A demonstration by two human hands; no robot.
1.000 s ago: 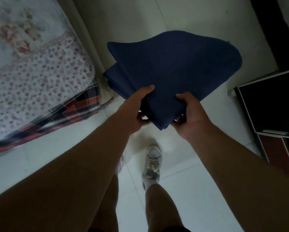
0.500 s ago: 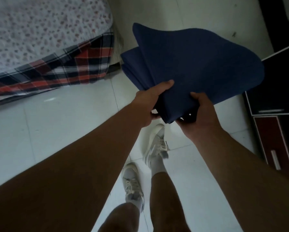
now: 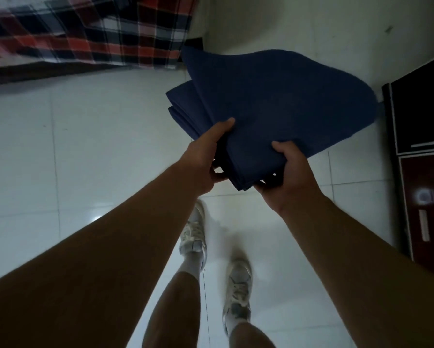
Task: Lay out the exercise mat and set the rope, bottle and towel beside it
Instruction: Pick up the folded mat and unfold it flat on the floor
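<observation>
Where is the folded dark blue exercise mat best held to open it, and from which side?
Grip the near narrow end of the folded dark blue exercise mat from the person's side, thumbs on top, as the left hand and right hand do. Layers stack tightly there; the far part spreads wide, so it would likely fall open.

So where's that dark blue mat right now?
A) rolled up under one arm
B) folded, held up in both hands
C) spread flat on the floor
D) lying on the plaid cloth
B: the mat is folded in layers, and the left hand and right hand grip its near corner, holding it up over the tiled floor.
</observation>
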